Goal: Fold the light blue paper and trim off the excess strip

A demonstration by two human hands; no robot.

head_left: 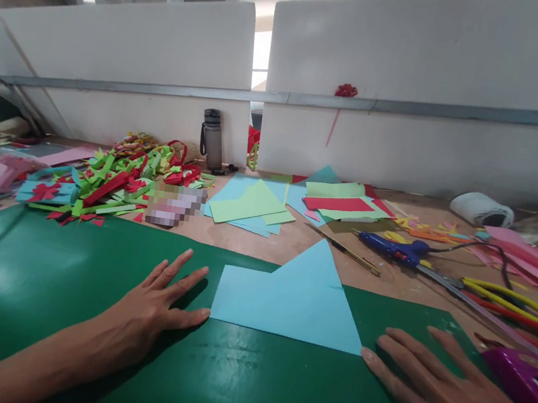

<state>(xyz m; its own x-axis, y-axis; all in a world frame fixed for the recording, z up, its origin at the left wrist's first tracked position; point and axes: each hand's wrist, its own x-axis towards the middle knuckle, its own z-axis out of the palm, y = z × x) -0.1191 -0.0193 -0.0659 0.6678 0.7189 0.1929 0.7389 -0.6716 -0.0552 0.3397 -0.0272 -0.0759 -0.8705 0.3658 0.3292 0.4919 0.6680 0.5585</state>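
Observation:
A light-blue sheet of paper (278,304) lies on the green mat (101,271), with a straight near edge and a peak rising on its right half. My left hand (152,308) is at its lower left corner, fingers spread and the thumb tip against the corner. At the opposite end, my right hand (443,389) rests with stretched fingers, its thumb tip touching the lower right corner. Neither hand grips the paper. Just beyond the sheet is a thin brass-coloured stick (350,251), perhaps a pen, and a blue glue gun (393,247).
Behind the mat lie green paper sheets (253,206) and a red strip (336,205). A heap of cut paper pieces (114,185) sits left of a grey bottle (212,142). Yellow-handled scissors (511,302) and a purple tool (525,381) are at right. A white partition (422,56) stands behind.

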